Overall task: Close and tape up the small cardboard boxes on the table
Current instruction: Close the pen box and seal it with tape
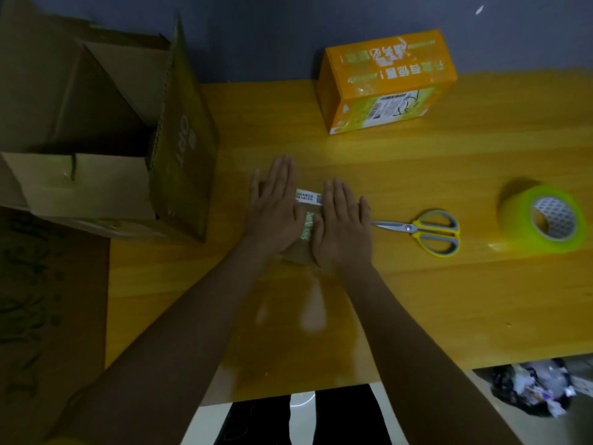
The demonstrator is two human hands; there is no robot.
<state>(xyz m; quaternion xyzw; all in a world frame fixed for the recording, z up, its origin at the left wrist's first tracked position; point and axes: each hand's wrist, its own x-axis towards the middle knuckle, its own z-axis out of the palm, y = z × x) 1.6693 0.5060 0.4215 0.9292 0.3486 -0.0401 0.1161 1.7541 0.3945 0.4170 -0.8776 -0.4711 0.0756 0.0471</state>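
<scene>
Pressing flat on a small brown cardboard box [307, 216] at mid-table, the left hand [272, 210] and right hand [341, 226] are lying with straight fingers, gripping nothing; yellow-handled steel scissors [423, 231] are lying at three o'clock, beside a greenish tape roll [542, 220].

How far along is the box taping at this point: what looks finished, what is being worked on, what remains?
Done, apparently: the orange box at the back is closed, with glossy tape across it. In hand: the left hand and right hand press flat on a small brown box, apparently smoothing its tape. The tape roll and scissors lie idle to the right. Left: no other small box is visible; the large carton stands open.
</scene>
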